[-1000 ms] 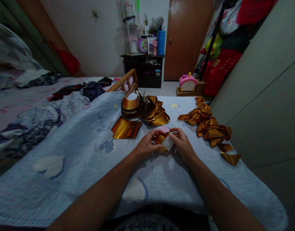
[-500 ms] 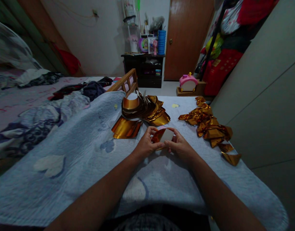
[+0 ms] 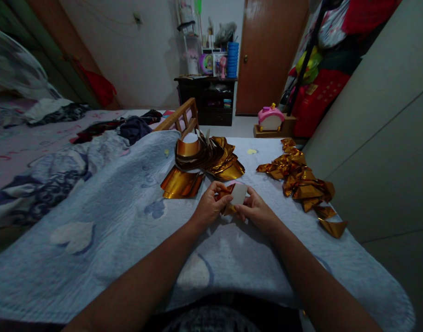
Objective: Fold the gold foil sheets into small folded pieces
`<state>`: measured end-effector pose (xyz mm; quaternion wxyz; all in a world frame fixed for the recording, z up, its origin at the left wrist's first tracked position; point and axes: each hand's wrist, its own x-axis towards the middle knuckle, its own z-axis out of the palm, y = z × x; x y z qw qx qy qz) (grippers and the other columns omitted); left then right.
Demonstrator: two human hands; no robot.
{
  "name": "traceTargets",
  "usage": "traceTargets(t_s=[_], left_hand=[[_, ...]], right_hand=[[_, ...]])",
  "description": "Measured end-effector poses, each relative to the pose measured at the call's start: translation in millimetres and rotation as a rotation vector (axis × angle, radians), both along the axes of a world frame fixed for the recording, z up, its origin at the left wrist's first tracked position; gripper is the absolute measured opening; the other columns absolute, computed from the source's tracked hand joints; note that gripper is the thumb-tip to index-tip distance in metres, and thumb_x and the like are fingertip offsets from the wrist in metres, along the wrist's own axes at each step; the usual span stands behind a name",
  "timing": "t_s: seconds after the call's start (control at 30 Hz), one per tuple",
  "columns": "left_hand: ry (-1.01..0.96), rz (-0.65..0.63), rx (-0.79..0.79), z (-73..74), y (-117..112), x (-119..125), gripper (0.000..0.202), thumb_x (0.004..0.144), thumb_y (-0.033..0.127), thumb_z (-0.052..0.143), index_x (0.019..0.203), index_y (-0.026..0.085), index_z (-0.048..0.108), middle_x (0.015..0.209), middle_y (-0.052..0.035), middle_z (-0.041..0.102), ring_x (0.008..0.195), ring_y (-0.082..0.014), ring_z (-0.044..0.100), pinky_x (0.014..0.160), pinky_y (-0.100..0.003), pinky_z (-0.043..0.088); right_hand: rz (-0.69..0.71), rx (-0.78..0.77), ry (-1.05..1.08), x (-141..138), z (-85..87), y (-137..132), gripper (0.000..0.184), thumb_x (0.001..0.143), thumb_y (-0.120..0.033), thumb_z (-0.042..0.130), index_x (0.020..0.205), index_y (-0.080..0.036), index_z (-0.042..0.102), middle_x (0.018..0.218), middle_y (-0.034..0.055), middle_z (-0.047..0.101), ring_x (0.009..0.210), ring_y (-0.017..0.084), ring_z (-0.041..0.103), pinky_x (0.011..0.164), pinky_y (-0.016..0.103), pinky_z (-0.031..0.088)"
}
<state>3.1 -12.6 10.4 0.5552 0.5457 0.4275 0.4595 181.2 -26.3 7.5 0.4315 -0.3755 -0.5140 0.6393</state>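
Fingers [image 3: 226, 200] of the left hand [image 3: 210, 204] and right hand [image 3: 259, 211] pinch gold-and-white paper [image 3: 239, 194]. From afar, I should press softly and evenly.

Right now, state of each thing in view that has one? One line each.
Small gold-and-white paper: partly folded, held between both hands.
Left bare hand: closed on its left side.
Right bare hand: holding its right side.
Curved gold-foil sheets: loosely piled, bowed.
Folded gold-foil pieces: heaped, creased.
Pale-blue heart-patterned quilt: spread, rumpled at left.
Brown wooden door: shut.
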Motion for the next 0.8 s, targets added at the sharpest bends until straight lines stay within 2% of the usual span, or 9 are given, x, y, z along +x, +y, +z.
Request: traceTargets(t_s=[0.1, 0.2, 0.27, 0.33, 0.43, 0.53, 0.6, 0.7, 0.8], left_hand=[[-0.041, -0.016, -0.054, 0.2, -1, -1, 0.05, 0.085, 0.069, 0.06, 0.095, 0.02, 0.059, 0.08, 0.0001, 0.059, 0.062, -0.0109, 0.053, 0.052, -0.021, 0.04], [-0.084, -0.007, -0.05, 0.4, 0, -4, 0.064, 0.088, 0.077, 0.043, 0.097, 0.018, 0.065, 0.094, -0.0066, 0.064, 0.071, -0.0135, 0.057, 0.053, -0.023, 0.042], [-0.12, -0.075, -0.061, 0.4, 1, -7, 0.058, 0.087, 0.074, 0.051, 0.1, 0.019, 0.064, 0.101, -0.0075, 0.065, 0.079, -0.0155, 0.06, 0.059, -0.024, 0.046], [-0.153, -0.162, -0.066, -0.1, 2, -9, 0.051, 0.079, 0.064, 0.069, 0.105, 0.021, 0.06, 0.104, -0.0058, 0.065, 0.084, -0.0164, 0.062, 0.066, -0.025, 0.049], [-0.201, -0.253, -0.045, -1.4, 3, -10, 0.07, 0.064, 0.045, 0.087, 0.119, 0.026, 0.049, 0.114, -0.0054, 0.064, 0.098, -0.0202, 0.065, 0.079, -0.029, 0.052], [-0.225, -0.29, -0.049, -2.6, 3, -10, 0.086, 0.063, 0.035, 0.09, 0.132, 0.03, 0.039, 0.122, -0.0072, 0.062, 0.106, -0.0238, 0.066, 0.089, -0.036, 0.053], [-0.198, -0.26, -0.05, -3.1, 4, -9, 0.079, 0.064, 0.034, 0.09, 0.129, 0.028, 0.045, 0.121, -0.0073, 0.063, 0.106, -0.0236, 0.066, 0.091, -0.037, 0.052], [-0.114, -0.227, -0.068, -3.7, 5, -10, 0.057, 0.066, 0.032, 0.087, 0.113, 0.022, 0.056, 0.115, -0.0064, 0.065, 0.099, -0.021, 0.067, 0.087, -0.035, 0.053], [0.061, -0.233, -0.024, -5.1, 6, -12, 0.04, 0.071, 0.028, 0.081, 0.103, 0.019, 0.061, 0.104, -0.005, 0.066, 0.089, -0.0183, 0.065, 0.081, -0.033, 0.053]], right_hand=[[-0.062, -0.025, -0.03, 1, 6.5, 0, 0.052, 0.074, -0.03, 0.074, 0.118, -0.024, 0.048, 0.069, -0.0046, 0.065, 0.045, 0.009, 0.049, 0.041, 0.019, 0.035], [-0.118, -0.045, -0.043, 2, 12.4, -1, 0.046, 0.07, -0.026, 0.068, 0.112, -0.024, 0.05, 0.066, -0.006, 0.062, 0.043, 0.008, 0.046, 0.04, 0.018, 0.03], [-0.153, -0.056, -0.038, 2, 13.1, -1, 0.049, 0.068, -0.024, 0.065, 0.115, -0.024, 0.05, 0.064, -0.0066, 0.06, 0.043, 0.009, 0.045, 0.04, 0.019, 0.029], [-0.181, -0.073, -0.024, 3, 11.4, 0, 0.056, 0.066, -0.024, 0.064, 0.12, -0.023, 0.048, 0.062, -0.0072, 0.058, 0.042, 0.009, 0.043, 0.039, 0.019, 0.028], [-0.188, -0.093, 0.004, 4, 7.7, 1, 0.063, 0.064, -0.024, 0.063, 0.125, -0.023, 0.045, 0.061, -0.0082, 0.057, 0.04, 0.008, 0.041, 0.038, 0.019, 0.027], [-0.169, -0.094, 0.012, 5, 7.7, 1, 0.063, 0.063, -0.022, 0.062, 0.124, -0.024, 0.046, 0.064, -0.0078, 0.058, 0.041, 0.008, 0.042, 0.039, 0.019, 0.028], [-0.151, -0.09, -0.018, 6, 10.2, 1, 0.062, 0.063, -0.02, 0.06, 0.124, -0.023, 0.047, 0.064, -0.0075, 0.058, 0.041, 0.008, 0.041, 0.039, 0.019, 0.027], [-0.109, -0.072, -0.093, 7, 13.9, -1, 0.06, 0.064, -0.018, 0.059, 0.122, -0.023, 0.05, 0.065, -0.0068, 0.058, 0.043, 0.007, 0.041, 0.041, 0.019, 0.028], [-0.083, -0.031, -0.183, 8, 12.5, 0, 0.062, 0.065, -0.019, 0.06, 0.126, -0.023, 0.048, 0.072, -0.004, 0.061, 0.048, 0.01, 0.047, 0.044, 0.021, 0.032]])
